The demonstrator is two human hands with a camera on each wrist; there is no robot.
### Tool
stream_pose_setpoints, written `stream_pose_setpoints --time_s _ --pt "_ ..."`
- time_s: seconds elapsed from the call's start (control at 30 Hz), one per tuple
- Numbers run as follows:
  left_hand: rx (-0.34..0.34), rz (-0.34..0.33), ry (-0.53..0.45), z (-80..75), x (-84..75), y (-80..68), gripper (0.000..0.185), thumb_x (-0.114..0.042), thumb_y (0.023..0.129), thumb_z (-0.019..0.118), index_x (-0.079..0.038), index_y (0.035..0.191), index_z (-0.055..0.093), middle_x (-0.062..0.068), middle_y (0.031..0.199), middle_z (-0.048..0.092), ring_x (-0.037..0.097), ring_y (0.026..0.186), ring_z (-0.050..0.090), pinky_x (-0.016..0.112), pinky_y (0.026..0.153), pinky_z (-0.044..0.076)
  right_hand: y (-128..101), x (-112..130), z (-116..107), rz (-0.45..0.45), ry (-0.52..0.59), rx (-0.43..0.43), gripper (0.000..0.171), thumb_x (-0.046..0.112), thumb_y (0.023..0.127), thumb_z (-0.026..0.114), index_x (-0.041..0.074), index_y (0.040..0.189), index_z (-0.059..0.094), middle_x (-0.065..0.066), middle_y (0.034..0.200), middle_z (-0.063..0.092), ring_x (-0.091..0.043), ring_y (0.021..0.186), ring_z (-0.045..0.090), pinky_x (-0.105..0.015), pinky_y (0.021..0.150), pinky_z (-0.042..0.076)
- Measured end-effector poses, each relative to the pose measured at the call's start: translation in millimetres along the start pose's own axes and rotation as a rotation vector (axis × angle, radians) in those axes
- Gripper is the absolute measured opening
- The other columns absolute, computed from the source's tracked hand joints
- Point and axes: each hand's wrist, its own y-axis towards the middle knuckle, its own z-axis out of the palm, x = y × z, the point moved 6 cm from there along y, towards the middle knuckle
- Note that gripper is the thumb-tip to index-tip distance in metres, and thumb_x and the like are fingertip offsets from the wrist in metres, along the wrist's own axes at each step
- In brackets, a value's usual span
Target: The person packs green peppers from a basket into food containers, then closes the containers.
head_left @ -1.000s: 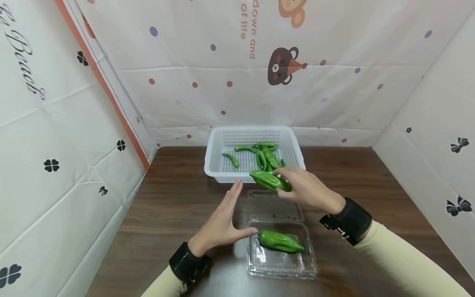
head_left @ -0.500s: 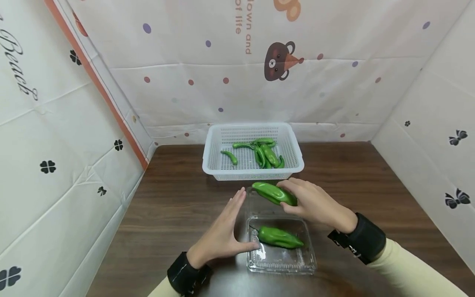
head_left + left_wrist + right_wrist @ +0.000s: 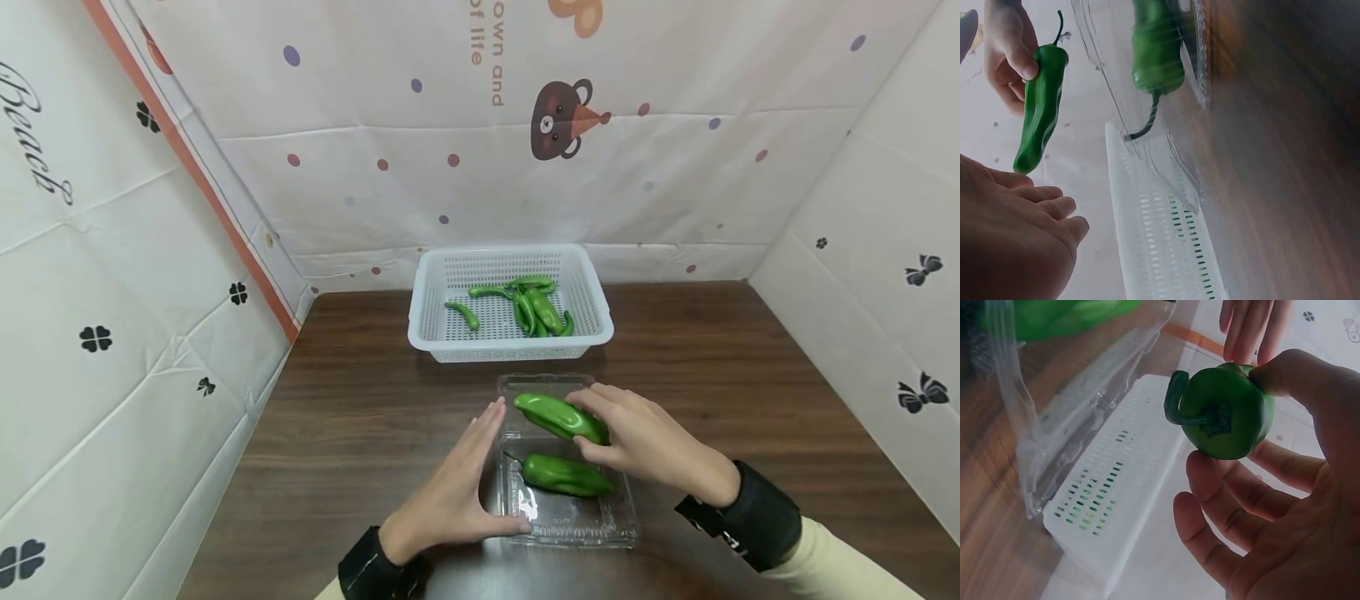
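My right hand (image 3: 637,433) pinches a large green pepper (image 3: 557,415) near its stem end, above the clear plastic clamshell box (image 3: 570,533). In the right wrist view the held pepper's curved stem (image 3: 1175,400) faces the camera, thumb on one side and fingers on the other. A second green pepper (image 3: 566,476) lies in the box's near half, its thin stem to the left. My left hand (image 3: 453,492) has its fingers extended along the box's left side, thumb at the near left edge. The held pepper's tip overlaps the left fingertips in the left wrist view.
Behind the box stands a white perforated basket (image 3: 517,353) holding several smaller green peppers (image 3: 542,310). The opened lid (image 3: 543,383) lies toward the basket. Printed white sheets (image 3: 352,200) close off the back and both sides of the brown wooden table (image 3: 337,400).
My right hand has brought the held pepper from the basket's front edge toward me, over the box. My left hand has shifted slightly nearer me along the box's left side.
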Motion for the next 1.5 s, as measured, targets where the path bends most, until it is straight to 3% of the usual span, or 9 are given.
stream_pose_setpoints --time_s 0.23,0.47,0.73,0.97,1.1,1.33,1.5 --pt "0.0 0.027 0.003 3.6 -5.5 -2.8 0.137 -0.059 0.071 0.088 -0.003 0.164 0.004 0.013 0.171 0.008 0.035 0.156 0.017 0.055 0.123 0.021 -12.3 4.6 3.4 -0.013 -0.005 -0.028 0.043 0.023 0.085 0.08 0.007 0.123 0.068 0.007 0.093 0.057 0.0 0.069 0.045 -0.017 0.056 0.041" --pt "0.02 -0.024 -0.034 8.3 -5.1 -6.1 0.139 -0.06 0.07 0.089 -0.009 0.165 0.002 0.009 0.172 0.005 0.031 0.157 0.013 0.055 0.123 0.02 -19.5 7.7 7.4 -0.021 -0.009 -0.03 0.042 0.024 0.085 0.078 0.007 0.123 0.069 0.008 0.092 0.057 0.001 0.069 0.044 -0.018 0.056 0.041" --pt "-0.007 0.03 0.01 9.8 -7.9 -8.1 0.139 -0.059 0.069 0.089 -0.002 0.164 0.005 0.015 0.171 0.009 0.036 0.155 0.019 0.057 0.121 0.024 -26.1 10.6 10.7 -0.027 0.01 -0.041 0.042 0.022 0.085 0.078 0.008 0.123 0.068 0.009 0.093 0.058 0.001 0.071 0.045 -0.017 0.057 0.042" --pt "0.028 -0.039 -0.026 13.9 -4.0 -9.9 0.139 -0.061 0.07 0.089 -0.009 0.165 0.002 0.009 0.172 0.005 0.029 0.157 0.013 0.053 0.123 0.019 -29.5 12.8 14.2 -0.045 0.011 -0.051 0.042 0.022 0.084 0.079 0.008 0.123 0.068 0.007 0.097 0.061 0.0 0.073 0.048 -0.017 0.057 0.044" --pt "0.029 -0.04 -0.02 14.8 -3.5 -9.9 0.138 -0.061 0.071 0.088 -0.008 0.165 0.003 0.01 0.172 0.006 0.029 0.157 0.014 0.054 0.122 0.021 -32.4 13.6 16.4 -0.057 0.016 -0.055 0.044 0.021 0.083 0.081 0.007 0.122 0.068 0.005 0.099 0.063 0.0 0.074 0.05 -0.017 0.058 0.045" --pt "0.064 -0.069 -0.041 19.0 1.7 -11.8 0.137 -0.056 0.073 0.089 -0.011 0.166 0.0 0.008 0.172 0.005 0.025 0.157 0.011 0.051 0.124 0.017 -32.0 16.8 25.6 -0.055 0.072 0.01 0.042 0.021 0.086 0.081 0.008 0.124 0.067 0.008 0.095 0.06 0.002 0.071 0.047 -0.016 0.057 0.044" --pt "0.075 -0.065 -0.056 21.6 4.1 -13.6 0.136 -0.054 0.073 0.09 -0.007 0.165 0.002 0.008 0.172 0.006 0.03 0.157 0.014 0.054 0.124 0.018 -32.8 18.7 33.6 -0.046 0.07 0.063 0.042 0.023 0.087 0.081 0.009 0.124 0.068 0.006 0.098 0.062 0.002 0.073 0.048 -0.018 0.058 0.044"
